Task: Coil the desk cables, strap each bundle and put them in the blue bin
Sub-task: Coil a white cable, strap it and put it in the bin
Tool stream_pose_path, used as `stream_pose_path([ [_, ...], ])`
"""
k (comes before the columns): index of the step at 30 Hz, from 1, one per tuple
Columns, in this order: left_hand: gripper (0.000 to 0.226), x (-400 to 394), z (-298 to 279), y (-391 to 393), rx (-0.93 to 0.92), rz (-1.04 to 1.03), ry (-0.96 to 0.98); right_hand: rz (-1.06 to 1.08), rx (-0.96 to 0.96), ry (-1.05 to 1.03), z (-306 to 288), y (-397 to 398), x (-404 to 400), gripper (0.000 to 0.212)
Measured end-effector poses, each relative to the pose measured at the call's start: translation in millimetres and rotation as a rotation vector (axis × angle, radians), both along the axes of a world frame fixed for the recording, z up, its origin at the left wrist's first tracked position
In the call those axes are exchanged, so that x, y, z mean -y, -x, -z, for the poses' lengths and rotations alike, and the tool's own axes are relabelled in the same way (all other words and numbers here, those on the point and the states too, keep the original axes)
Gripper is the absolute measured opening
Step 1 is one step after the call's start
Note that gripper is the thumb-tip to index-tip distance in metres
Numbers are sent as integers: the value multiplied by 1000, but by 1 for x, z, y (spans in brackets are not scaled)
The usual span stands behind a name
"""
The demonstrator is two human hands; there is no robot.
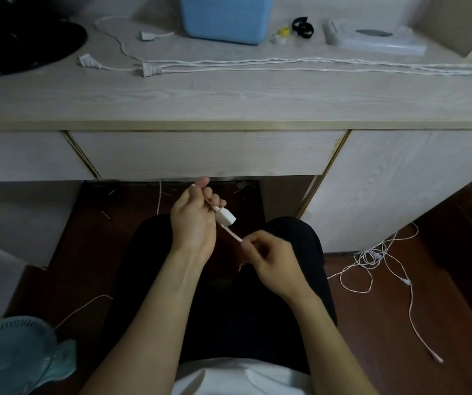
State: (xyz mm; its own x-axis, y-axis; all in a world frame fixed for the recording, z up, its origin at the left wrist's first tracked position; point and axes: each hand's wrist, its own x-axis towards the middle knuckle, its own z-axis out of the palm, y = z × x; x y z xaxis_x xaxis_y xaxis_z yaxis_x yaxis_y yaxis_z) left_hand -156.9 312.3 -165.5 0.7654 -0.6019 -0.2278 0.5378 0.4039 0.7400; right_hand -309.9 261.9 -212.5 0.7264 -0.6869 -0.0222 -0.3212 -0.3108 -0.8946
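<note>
Over my lap, below the bench (229, 104) edge, my left hand (193, 223) is palm-up with its fingers curled round a white cable; a small white plug (227, 217) sticks out beside the fingertips. From the plug the cable (233, 234) runs down to my right hand (271, 260), whose thumb and forefinger pinch it. Both grips are thus clamped on the same cable, the hands near each other but not touching. I see thin wire at the left forefinger tip as well, though I cannot tell how many turns lie round the hand.

Past my right knee, on the floor (400, 323), a loose tangle (371, 256) of thin white wire trails back toward the lower right to a small end piece (437, 359). Another strand (86, 306) lies on the floor at my left, beside a teal fan (20, 354).

Up on the bench, several white cables (286, 65) stretch side by side from the right edge to plugs (150, 70) near the left, with one more cord looping behind them. Behind those stands the blue bin (226, 18), at the far middle. Just right of the bin lie a yellow-and-white roll (281, 34) and a black strap (302, 27), then a white box (374, 38). A black object (20, 41) fills the bench's far left corner.
</note>
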Motion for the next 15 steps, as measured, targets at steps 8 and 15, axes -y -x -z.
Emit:
stream_pose_path([
  [8,25,-25,2,-2,797,357,-460,-76,67,213,-26,-17,-13,11],
  [15,25,-21,-9,-6,1093,489,-584,53,102,369,-56,-36,40,33],
])
